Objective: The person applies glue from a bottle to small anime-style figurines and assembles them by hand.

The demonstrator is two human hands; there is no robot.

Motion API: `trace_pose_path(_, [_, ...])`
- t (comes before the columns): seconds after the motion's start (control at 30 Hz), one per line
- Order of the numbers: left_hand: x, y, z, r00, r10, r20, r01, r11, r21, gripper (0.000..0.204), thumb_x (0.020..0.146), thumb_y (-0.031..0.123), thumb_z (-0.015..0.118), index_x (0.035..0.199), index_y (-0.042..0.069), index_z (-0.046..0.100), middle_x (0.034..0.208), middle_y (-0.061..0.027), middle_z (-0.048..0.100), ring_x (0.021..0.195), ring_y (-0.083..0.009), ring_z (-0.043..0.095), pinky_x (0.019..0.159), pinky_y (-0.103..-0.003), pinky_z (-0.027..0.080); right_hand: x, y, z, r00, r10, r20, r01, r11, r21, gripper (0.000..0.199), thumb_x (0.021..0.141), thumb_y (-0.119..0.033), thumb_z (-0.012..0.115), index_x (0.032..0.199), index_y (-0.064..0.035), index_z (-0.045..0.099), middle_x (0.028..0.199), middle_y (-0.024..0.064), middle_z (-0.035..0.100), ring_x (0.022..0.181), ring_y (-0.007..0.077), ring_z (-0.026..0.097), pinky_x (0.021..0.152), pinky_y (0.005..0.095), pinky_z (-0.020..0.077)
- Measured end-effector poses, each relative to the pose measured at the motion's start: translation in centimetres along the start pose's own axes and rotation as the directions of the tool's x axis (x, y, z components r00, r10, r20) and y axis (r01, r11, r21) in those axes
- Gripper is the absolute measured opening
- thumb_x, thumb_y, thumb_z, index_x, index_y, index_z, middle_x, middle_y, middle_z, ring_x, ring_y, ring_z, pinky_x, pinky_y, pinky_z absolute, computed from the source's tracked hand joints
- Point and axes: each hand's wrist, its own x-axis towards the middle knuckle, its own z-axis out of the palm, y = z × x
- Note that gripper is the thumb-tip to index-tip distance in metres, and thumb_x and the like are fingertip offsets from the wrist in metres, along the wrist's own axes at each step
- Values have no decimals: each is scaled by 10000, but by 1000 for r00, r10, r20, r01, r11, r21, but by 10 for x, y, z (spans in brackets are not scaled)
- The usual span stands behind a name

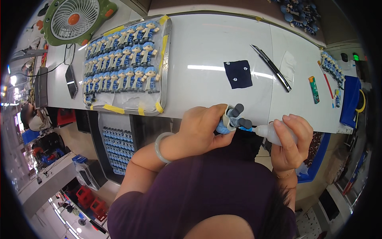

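Observation:
In my left hand [203, 127] is a small blue and cream figurine [230, 118], its dark grey feet turned up toward me. My fingers and thumb close around its sides, hiding part of it. My right hand [293, 141] grips a translucent white squeeze bottle [272, 132]. The bottle's narrow nozzle points left and meets, or nearly meets, a bright blue part at the figurine's lower edge; I cannot tell whether they touch. Both hands are at the near edge of the white table [199, 59]. Beyond them lies a dark navy cloth [238, 74] with small white motifs.
A tray [164, 71] edged with yellow tape holds rows of blue-haired figurines. Behind it stands a green fan [75, 19]. A utility knife [271, 67], an orange and green tube [314, 90] and a red brush [325, 79] lie right. A lower tray of figurines [118, 149] sits left.

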Motion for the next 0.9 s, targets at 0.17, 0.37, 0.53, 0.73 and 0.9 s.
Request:
trace_pose_path(0.17, [1,1,0,999,21,-35,-20,1000,14,400,661,150,676,966,9,460,560,-46,488,430,-228,493,400,-312,381,2,-1,-3,999,-31,15,31,999,-16,358,591,23,616,921,-112,647,940,44,546,878,219,514,733,284,444])
trace_pose_path(0.37, [-2,2,-3,999,6,32,-8,997,79,320,622,56,638,895,-28,493,713,-72,551,524,-198,541,480,-262,434,4,-1,-6,998,-52,21,52,999,-12,347,591,17,627,917,-99,648,925,40,547,860,214,515,719,279,445])
trace_pose_path(0.53, [-1,4,-4,999,-24,42,19,995,96,311,617,61,636,885,-13,498,702,-64,540,508,-192,528,470,-263,423,4,-1,-6,998,-51,22,51,999,-9,351,582,19,630,914,-95,648,918,39,547,855,214,517,714,278,447])
trace_pose_path(0.73, [-2,0,1,996,-89,-3,88,994,-69,412,674,165,667,981,-1,448,596,-69,507,457,-251,503,420,-321,390,4,8,-3,999,38,-33,-35,995,89,338,578,49,640,894,-68,627,900,58,556,822,224,538,705,283,454])
trace_pose_path(0.9, [-5,-2,-3,981,-166,102,183,964,-193,377,685,109,612,995,-19,441,696,-79,537,517,-216,513,482,-279,418,-5,19,5,922,378,-83,-333,884,329,320,596,75,632,895,-26,580,880,102,568,781,207,560,708,264,447])
